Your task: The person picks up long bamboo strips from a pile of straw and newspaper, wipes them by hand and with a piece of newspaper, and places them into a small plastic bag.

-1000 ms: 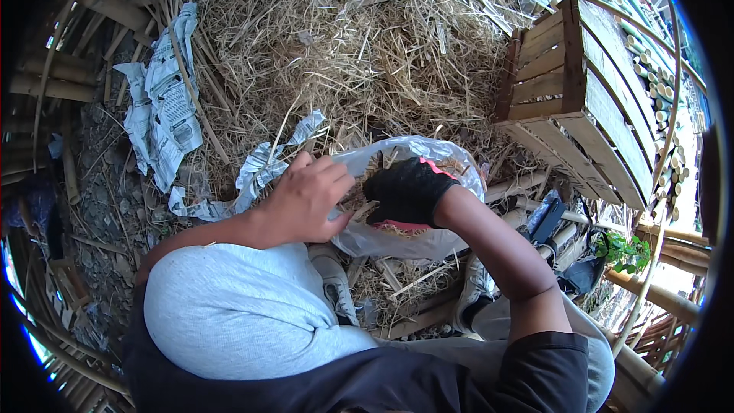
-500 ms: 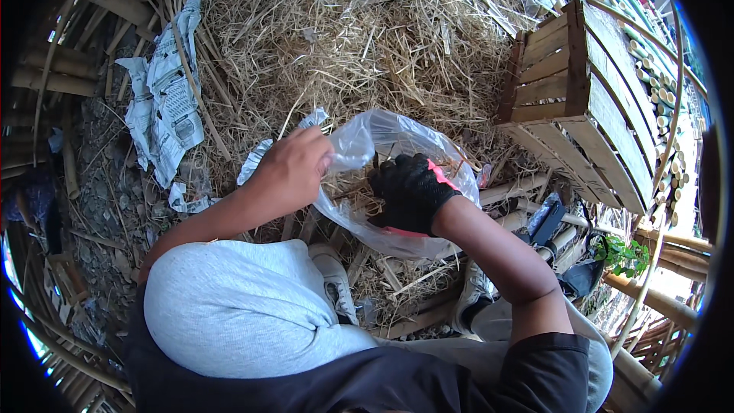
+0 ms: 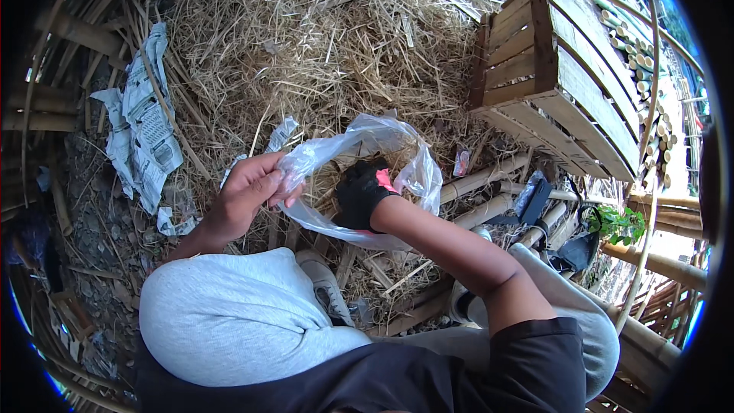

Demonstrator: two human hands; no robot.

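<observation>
The bare left hand pinched the left rim of the clear plastic bag, whose mouth was slightly longer from left to right. The right hand in black-and-pink glove was inside it, fingers hidden, so its grip I could not tell. Beyond the far rim spread dry tan straw, with a pale slatted wooden crate at right.

- Glare at right around the bamboo poles
- Glints on the plastic bag
- Left side dim, probably soft
- Curved fisheye rim (blue-fringed)
</observation>
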